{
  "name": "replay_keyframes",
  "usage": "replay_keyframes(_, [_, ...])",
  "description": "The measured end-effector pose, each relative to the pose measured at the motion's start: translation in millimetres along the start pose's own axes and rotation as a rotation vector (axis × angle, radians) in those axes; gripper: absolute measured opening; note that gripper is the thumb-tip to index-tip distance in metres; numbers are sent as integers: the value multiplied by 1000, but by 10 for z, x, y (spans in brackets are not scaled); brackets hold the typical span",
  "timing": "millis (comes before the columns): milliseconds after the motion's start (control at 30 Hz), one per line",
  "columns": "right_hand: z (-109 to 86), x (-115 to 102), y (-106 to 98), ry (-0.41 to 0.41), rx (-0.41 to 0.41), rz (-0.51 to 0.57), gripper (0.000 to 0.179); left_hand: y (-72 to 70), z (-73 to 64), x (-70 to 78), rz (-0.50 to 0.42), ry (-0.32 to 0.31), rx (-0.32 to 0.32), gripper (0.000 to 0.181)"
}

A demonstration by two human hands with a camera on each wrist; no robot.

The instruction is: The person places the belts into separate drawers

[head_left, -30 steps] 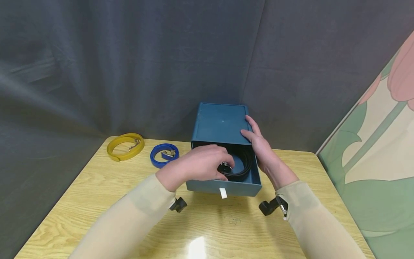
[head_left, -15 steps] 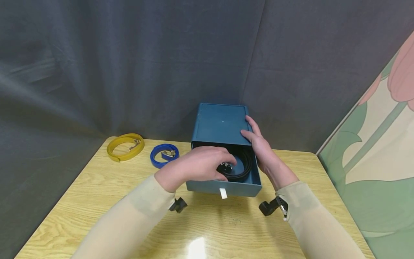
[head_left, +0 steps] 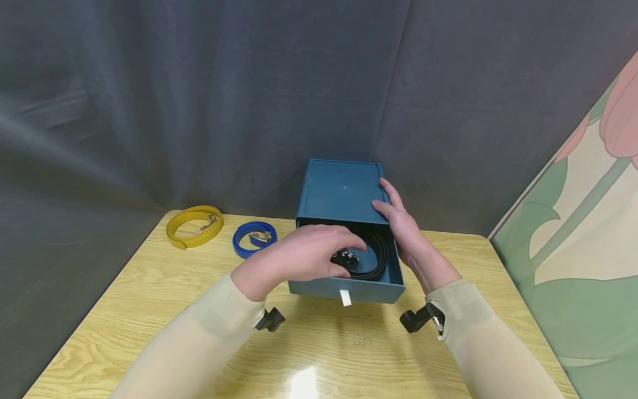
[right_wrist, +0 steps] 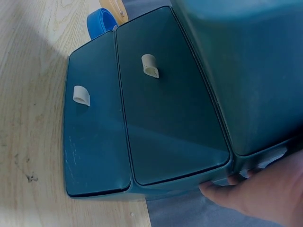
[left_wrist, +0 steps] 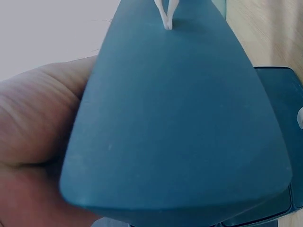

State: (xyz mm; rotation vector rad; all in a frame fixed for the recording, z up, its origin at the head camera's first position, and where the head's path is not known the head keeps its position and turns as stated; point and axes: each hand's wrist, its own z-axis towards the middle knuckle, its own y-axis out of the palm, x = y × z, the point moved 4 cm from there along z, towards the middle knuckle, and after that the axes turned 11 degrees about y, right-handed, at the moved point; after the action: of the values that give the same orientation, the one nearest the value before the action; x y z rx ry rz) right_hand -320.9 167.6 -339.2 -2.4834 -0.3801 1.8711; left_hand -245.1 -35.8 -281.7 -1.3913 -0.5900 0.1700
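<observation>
A blue drawer cabinet [head_left: 344, 191] stands at the table's back, its top drawer [head_left: 319, 287] pulled out. A coiled black belt [head_left: 382, 257] with a shiny buckle lies in that drawer. My left hand [head_left: 309, 252] reaches over the drawer's left side, fingers bent and thumb apart; a gap shows between them beside the buckle. In the left wrist view the drawer front hides most of the fingers. My right hand [head_left: 405, 227] rests against the cabinet's right side, thumb and a finger on its top edge. The right wrist view shows fingertips touching the side.
Left of the cabinet lie a coiled blue belt [head_left: 254, 238] and a coiled yellow belt [head_left: 194, 226] on the wooden table [head_left: 149, 293]. Two closed drawers [right_wrist: 175, 109] with white pull tabs sit below the pulled-out one. A dark curtain [head_left: 224, 111] hangs behind.
My left hand has drawn back slightly to the left and its fingers have spread from the buckle, which shows more now. The right hand and cabinet keep their place.
</observation>
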Motion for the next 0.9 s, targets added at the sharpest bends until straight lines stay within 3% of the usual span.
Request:
replay_keyframes(367, [2, 10, 1, -11, -6, -4, 66, -89, -162, 96, 4, -6, 144, 49])
replay_keyframes(700, [13, 5, -4, 3, 2, -21, 66, -141, -340, 117, -139, -47, 337, 41])
replay_keyframes(900, [26, 3, -5, 7, 1, -20, 66, -129, -441, 152, -196, -60, 413, 44])
